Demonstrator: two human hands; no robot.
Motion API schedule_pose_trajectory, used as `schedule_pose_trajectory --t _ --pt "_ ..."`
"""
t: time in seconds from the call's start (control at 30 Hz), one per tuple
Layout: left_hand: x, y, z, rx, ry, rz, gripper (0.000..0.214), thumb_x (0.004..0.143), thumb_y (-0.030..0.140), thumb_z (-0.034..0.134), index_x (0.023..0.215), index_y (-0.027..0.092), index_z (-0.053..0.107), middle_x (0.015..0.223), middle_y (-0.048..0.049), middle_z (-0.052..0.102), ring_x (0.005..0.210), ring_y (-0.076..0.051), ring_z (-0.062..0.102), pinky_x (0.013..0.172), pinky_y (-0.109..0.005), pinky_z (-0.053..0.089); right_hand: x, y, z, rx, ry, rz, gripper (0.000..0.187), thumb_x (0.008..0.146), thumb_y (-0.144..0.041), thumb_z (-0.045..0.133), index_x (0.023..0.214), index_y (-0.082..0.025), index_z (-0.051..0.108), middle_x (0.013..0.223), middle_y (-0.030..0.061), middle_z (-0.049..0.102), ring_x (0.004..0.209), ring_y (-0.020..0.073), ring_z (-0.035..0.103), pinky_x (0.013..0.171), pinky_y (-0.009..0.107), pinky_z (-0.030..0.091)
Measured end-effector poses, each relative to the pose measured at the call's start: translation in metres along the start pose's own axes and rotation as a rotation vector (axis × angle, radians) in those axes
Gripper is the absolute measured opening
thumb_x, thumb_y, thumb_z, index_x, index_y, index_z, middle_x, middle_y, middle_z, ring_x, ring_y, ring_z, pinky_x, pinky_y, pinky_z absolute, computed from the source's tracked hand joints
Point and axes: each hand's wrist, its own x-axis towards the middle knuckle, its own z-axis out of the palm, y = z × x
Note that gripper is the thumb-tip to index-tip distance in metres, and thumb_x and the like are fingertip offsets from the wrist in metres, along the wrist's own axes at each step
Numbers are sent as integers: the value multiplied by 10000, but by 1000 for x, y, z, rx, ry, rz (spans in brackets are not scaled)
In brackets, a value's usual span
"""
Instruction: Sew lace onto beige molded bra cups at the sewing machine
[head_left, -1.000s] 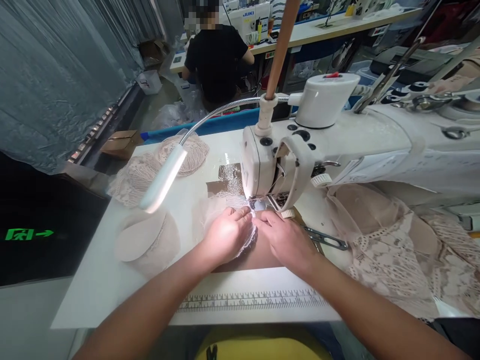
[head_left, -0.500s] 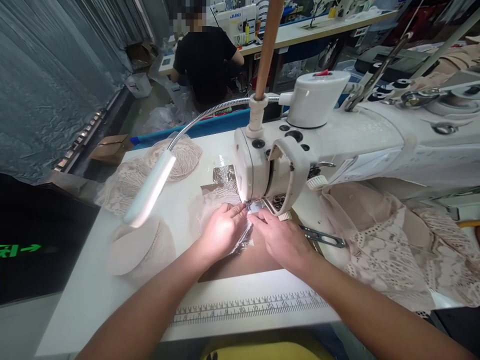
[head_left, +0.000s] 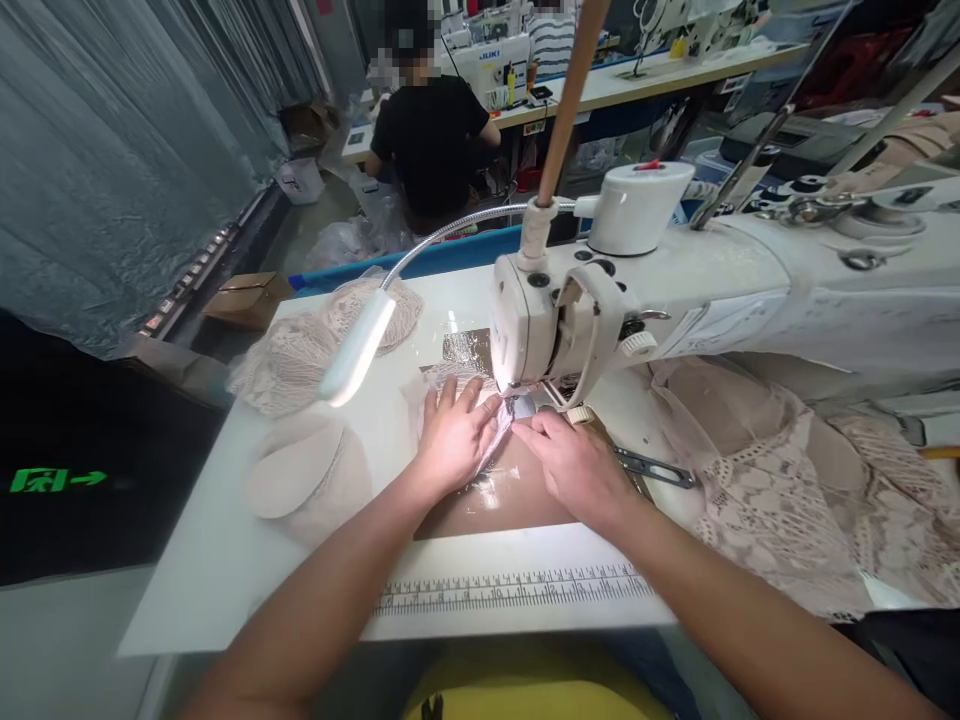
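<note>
My left hand (head_left: 459,437) lies flat with fingers spread on a piece of pale lace fabric (head_left: 501,432), just left of the needle area of a white sewing machine (head_left: 517,320). Close to the needle on the other side, my right hand (head_left: 574,465) has its fingers pressed together at the fabric's edge. The fingertip contact is small and partly hidden. Under the lace is a shiny brown sheet (head_left: 457,512) on the white table. A lit lamp (head_left: 360,345) on a bendable neck shines from the left.
Lace cups (head_left: 285,365) and a plain beige cup (head_left: 292,470) lie at left. A dark slotted metal tool (head_left: 656,467) is right of my hand, beside beige lace garments (head_left: 780,490). A printed ruler (head_left: 510,592) runs along the front edge. Another person (head_left: 427,140) sits beyond.
My left hand has gone from bunched fingers near the needle to spread flat on the lace. My right hand stays by the fabric's edge. The camera view has shifted slightly.
</note>
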Motion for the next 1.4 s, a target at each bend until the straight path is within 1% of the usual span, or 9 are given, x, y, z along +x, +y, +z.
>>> schedule_pose_trajectory --t 0.2,0.37,0.43,0.5,0.6,0.77,0.9,1.07,1.4 --pt "-15 -7 -13 -211 -51 -67 386 794 154 486 1128 234 662 1374 -38 524 1338 -358 349 1067 -626 251 -5 6 5 182 154 -79 430 801 2 399 1064 -171 692 904 63 679 775 188 587 686 295 442" --pt "-51 1 -30 -485 -234 397 345 728 110 522 973 264 709 1259 22 621 1286 -249 456 1126 -518 257 -7 8 -1 371 161 -84 355 832 -53 407 959 -179 714 905 61 686 791 172 618 697 277 493" --pt "-63 5 -35 -556 -151 452 360 760 119 516 1054 246 681 1256 -7 622 1258 -221 486 1122 -460 302 -7 8 -2 409 145 -73 345 828 -63 415 955 -180 714 902 58 685 801 172 622 707 276 500" --pt "-67 6 -37 -561 -8 331 351 825 159 498 1142 209 639 1283 -62 598 1227 -216 511 1081 -430 375 -8 8 -3 440 135 -71 342 833 -70 413 955 -178 713 900 57 683 806 171 622 716 278 502" --pt "-61 5 -32 -445 46 160 313 893 232 474 1160 170 624 1263 -109 602 1166 -234 552 994 -424 465 -8 8 -2 467 133 -84 351 834 -63 397 967 -157 708 920 65 681 817 171 613 725 280 496" --pt "-37 11 -22 -302 -60 369 285 902 239 462 1083 126 651 1204 -121 633 1151 -246 554 1018 -430 446 -7 6 -4 267 45 -134 396 820 -63 422 1122 -161 659 906 64 652 818 189 566 699 295 439" --pt "-29 15 -23 -240 -60 339 347 895 248 465 1182 102 594 1254 -148 596 1143 -247 557 970 -411 484 -6 3 -5 58 -45 -91 307 863 -90 430 998 -180 691 808 54 606 755 188 512 654 299 355" --pt "-21 10 -22 -107 -116 276 480 865 322 498 1275 76 536 1348 -168 523 1208 -298 501 997 -476 450 -4 0 -8 30 -82 -54 294 858 -67 439 979 -181 680 829 58 603 768 183 495 665 299 321" --pt "5 -10 -21 -78 -152 409 490 849 269 476 1299 78 522 1356 -176 515 1250 -289 487 1048 -454 425 6 -2 -2 83 -64 5 267 880 -100 422 982 -171 659 817 70 624 778 193 537 660 318 328"
